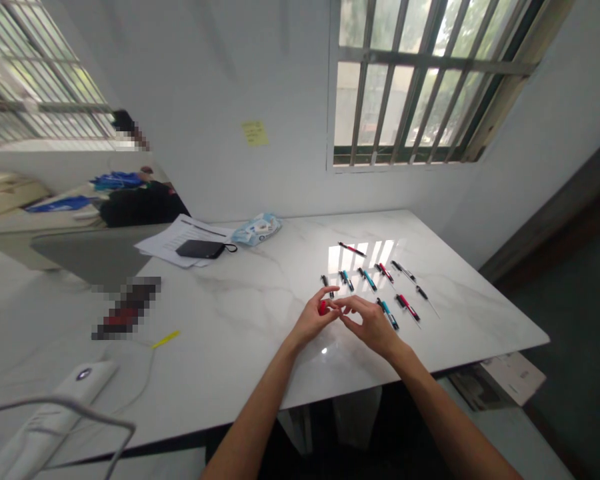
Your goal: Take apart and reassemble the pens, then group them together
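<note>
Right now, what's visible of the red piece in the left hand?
The red piece is small, bright red, plastic-looking. It sits against the fingers of the left hand, over the white tabletop, with the right hand close beside it. Fingers hide part of it; full shape, tilt and any joined parts can't be told.

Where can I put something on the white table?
There's a big bare patch between the yellow strip and the left hand. Another lies between the right forearm and the table's right corner. Pens crowd the space beyond the right hand; papers, a black case and a blue packet crowd the back.
</note>
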Tool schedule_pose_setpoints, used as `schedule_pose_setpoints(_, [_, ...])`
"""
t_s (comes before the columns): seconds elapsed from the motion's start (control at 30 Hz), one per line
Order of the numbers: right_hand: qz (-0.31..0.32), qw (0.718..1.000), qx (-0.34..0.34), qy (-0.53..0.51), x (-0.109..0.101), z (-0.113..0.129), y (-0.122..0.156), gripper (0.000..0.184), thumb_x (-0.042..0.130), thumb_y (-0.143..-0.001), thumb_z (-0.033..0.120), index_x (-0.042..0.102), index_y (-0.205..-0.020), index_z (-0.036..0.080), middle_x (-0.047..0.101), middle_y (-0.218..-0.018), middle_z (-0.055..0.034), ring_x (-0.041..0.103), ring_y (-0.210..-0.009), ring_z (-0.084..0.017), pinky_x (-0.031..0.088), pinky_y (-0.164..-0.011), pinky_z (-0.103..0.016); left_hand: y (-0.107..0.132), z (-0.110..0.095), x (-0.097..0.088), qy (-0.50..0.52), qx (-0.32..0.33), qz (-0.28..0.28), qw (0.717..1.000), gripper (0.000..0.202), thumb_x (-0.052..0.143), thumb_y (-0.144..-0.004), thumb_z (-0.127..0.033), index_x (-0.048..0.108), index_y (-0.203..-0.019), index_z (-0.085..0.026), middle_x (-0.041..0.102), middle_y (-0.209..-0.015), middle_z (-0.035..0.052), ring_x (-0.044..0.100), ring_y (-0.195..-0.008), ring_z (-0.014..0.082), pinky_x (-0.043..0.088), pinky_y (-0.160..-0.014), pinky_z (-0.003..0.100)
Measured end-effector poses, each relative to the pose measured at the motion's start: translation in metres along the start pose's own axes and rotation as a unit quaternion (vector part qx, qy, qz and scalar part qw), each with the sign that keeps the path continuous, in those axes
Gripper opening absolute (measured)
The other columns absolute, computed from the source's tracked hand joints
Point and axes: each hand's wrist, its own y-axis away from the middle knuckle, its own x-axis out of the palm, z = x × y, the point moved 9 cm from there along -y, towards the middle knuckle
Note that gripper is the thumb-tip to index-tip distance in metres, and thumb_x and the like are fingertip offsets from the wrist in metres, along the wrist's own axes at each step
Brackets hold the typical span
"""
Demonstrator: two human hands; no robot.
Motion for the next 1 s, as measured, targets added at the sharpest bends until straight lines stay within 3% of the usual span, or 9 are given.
schedule_pose_setpoints(0.13, [-0.023, 0.998, 0.013, 0.057, -0.026, -0.026, 0.01, 0.034, 0.057, -0.093, 0.022, 0.069, -0.124, 0.03, 0.074, -0.112, -0.0041, 0.069, -0.096, -0.024, 0.056, -0.091, -0.041, -0.003, 0.003, -0.002, -0.006, -0.008, -0.011, 1.0, 0.068, 0.078, -0.081, -0.05, 0.057, -0.137, -0.018, 0.069, -0.087, 0.0041, 0.042, -0.055, 0.0067, 0.028, -0.051, 0.02])
schedule_pose_setpoints(0.37, [-0.163, 0.956, 0.102, 0.222, -0.142, -0.132, 0.061, 0.037, 0.059, -0.088, 0.026, 0.071, -0.123, 0.022, 0.076, -0.111, -0.0086, 0.066, -0.103, -0.028, 0.053, -0.097, -0.047, -0.009, 0.004, -0.007, 0.03, -0.005, -0.035, 0.999, 0.054, 0.071, -0.086, -0.054, 0.064, -0.124, -0.017, 0.065, -0.089, 0.004, 0.037, -0.053, 0.0056, 0.025, -0.049, 0.023])
schedule_pose_setpoints(0.47, [-0.146, 0.951, 0.114, 0.247, -0.161, -0.155, 0.072, 0.04, 0.057, -0.087, 0.024, 0.07, -0.124, 0.02, 0.076, -0.111, -0.0085, 0.064, -0.105, -0.028, 0.052, -0.098, -0.047, -0.01, 0.005, -0.006, 0.033, -0.001, -0.033, 0.999, 0.053, 0.071, -0.086, -0.054, 0.063, -0.125, -0.017, 0.065, -0.09, 0.0039, 0.038, -0.053, 0.0055, 0.025, -0.049, 0.022])
schedule_pose_setpoints(0.6, [-0.157, 0.943, 0.13, 0.264, -0.17, -0.161, 0.082, 0.037, 0.056, -0.088, 0.025, 0.072, -0.121, 0.019, 0.075, -0.116, -0.0095, 0.062, -0.111, -0.03, 0.049, -0.103, -0.049, -0.011, 0.007, -0.012, 0.052, 0.012, -0.052, 0.997, 0.053, 0.067, -0.089, -0.054, 0.063, -0.127, -0.019, 0.065, -0.096, 0.0056, 0.043, -0.056, 0.0064, 0.029, -0.05, 0.022])
schedule_pose_setpoints(0.7, [-0.18, 0.94, 0.131, 0.258, -0.163, -0.15, 0.089, 0.033, 0.058, -0.09, 0.026, 0.073, -0.118, 0.019, 0.075, -0.116, -0.0104, 0.062, -0.111, -0.03, 0.049, -0.103, -0.049, -0.011, 0.008, -0.018, 0.064, 0.021, -0.074, 0.995, 0.048, 0.064, -0.09, -0.055, 0.067, -0.121, -0.018, 0.064, -0.099, 0.0063, 0.047, -0.06, 0.0073, 0.032, -0.052, 0.022])
schedule_pose_setpoints(0.77, [-0.174, 0.949, 0.122, 0.233, -0.145, -0.134, 0.089, 0.029, 0.058, -0.092, 0.026, 0.073, -0.116, 0.021, 0.075, -0.116, -0.0097, 0.063, -0.111, -0.03, 0.049, -0.102, -0.049, -0.011, 0.009, -0.023, 0.047, 0.023, -0.093, 0.994, 0.045, 0.067, -0.09, -0.053, 0.07, -0.116, -0.017, 0.064, -0.095, 0.0048, 0.05, -0.062, 0.0084, 0.037, -0.056, 0.022])
schedule_pose_setpoints(0.9, [-0.131, 0.979, 0.082, 0.134, -0.081, -0.079, 0.075, 0.024, 0.06, -0.094, 0.022, 0.074, -0.113, 0.025, 0.075, -0.113, -0.0071, 0.064, -0.112, -0.028, 0.049, -0.103, -0.047, -0.01, 0.008, -0.03, -0.026, 0.019, -0.124, 0.992, 0.042, 0.072, -0.086, -0.049, 0.075, -0.114, -0.017, 0.067, -0.083, 0.0032, 0.061, -0.075, 0.0147, 0.045, -0.069, 0.025])
schedule_pose_setpoints(1.0, [-0.091, 0.992, 0.057, 0.06, -0.029, -0.034, 0.058, 0.026, 0.062, -0.094, 0.019, 0.072, -0.117, 0.028, 0.074, -0.112, -0.0047, 0.064, -0.111, -0.025, 0.05, -0.101, -0.043, -0.009, 0.0, -0.03, -0.049, 0.046, -0.131, 0.989, 0.037, 0.079, -0.08, -0.045, 0.079, -0.107, -0.018, 0.074, -0.094, 0.0059, 0.064, -0.087, 0.018, 0.048, -0.079, 0.027])
